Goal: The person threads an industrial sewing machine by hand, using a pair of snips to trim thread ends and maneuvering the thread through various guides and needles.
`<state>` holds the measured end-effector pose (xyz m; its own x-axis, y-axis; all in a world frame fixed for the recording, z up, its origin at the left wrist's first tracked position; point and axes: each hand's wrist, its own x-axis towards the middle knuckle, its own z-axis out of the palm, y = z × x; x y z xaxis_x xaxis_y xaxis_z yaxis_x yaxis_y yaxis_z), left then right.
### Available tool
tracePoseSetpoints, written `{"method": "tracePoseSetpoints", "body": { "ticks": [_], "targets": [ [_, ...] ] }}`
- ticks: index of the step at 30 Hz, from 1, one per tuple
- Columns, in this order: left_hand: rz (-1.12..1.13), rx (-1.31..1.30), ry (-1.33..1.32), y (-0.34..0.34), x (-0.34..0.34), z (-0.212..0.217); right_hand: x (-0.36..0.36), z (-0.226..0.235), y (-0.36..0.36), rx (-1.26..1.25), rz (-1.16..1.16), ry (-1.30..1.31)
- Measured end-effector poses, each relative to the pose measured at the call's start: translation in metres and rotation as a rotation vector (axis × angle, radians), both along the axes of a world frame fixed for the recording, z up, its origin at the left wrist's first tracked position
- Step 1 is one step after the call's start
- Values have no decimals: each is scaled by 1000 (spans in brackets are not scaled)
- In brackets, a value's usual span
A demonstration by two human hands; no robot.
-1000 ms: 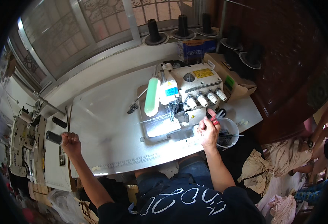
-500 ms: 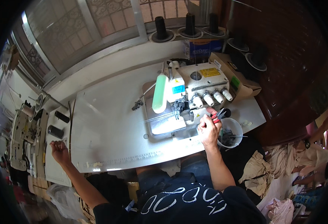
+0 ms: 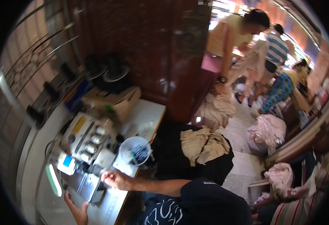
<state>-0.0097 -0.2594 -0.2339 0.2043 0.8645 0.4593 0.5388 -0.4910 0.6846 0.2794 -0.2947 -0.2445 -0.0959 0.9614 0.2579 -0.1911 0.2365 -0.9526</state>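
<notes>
My right hand [image 3: 115, 180] is at the front of a white overlock sewing machine [image 3: 87, 137], fingers curled together. Blur hides what they hold, if anything; a reddish patch shows at the fingertips. Lower left, my left hand [image 3: 77, 210] has its thumb and fingers apart with nothing seen between them, beside the machine's shiny metal plate [image 3: 85, 187]. A pale green lamp [image 3: 54, 180] hangs just above that hand. Behind my right hand stands a clear round tub [image 3: 125, 148] with dark scraps and a thin stick in it.
Black thread cones [image 3: 114, 69] stand behind the machine, near an open cardboard box [image 3: 114, 101]. Tan cloth pieces [image 3: 205, 144] lie on black fabric [image 3: 172, 157] to the right. Farther off, a person [image 3: 224, 41] bends over tan cloth, with others beyond. Pink cloth [image 3: 267, 129] is heaped at right.
The view has swung right, bringing the people and cloth heaps in. My left hand has come from the table's far left to the machine and opened. The red-handled snips in my right hand no longer show clearly.
</notes>
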Motion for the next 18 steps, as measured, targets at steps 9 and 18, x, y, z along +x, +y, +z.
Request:
{"method": "tracePoseSetpoints", "body": {
  "ticks": [9, 18],
  "targets": [
    [-133, -382, 294, 15, -34, -30, 34, 18, -4, 13, -175, 21],
    [-326, -271, -870, 11, 24, 24, 20, -9, 12, -197, -177, 428]
  ]
}}
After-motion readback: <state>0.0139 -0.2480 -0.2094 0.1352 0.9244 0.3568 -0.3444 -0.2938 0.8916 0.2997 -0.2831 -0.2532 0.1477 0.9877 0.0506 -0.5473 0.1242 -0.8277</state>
